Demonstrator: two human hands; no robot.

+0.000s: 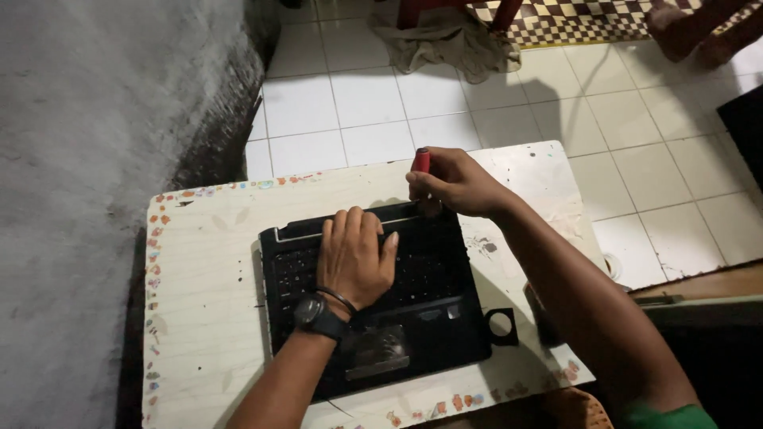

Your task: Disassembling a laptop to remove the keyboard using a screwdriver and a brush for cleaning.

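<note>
A black laptop base with keyboard and touchpad lies on a small white table. My left hand rests flat on the keyboard, fingers reaching the back edge, with a black watch on the wrist. My right hand is closed around a red-handled screwdriver, held upright at the laptop's back right edge. The tool's tip is hidden behind the fingers.
A small black square part with a round hole lies on the table right of the laptop. White floor tiles spread beyond, with a crumpled cloth and chair legs farther off. A grey wall stands left.
</note>
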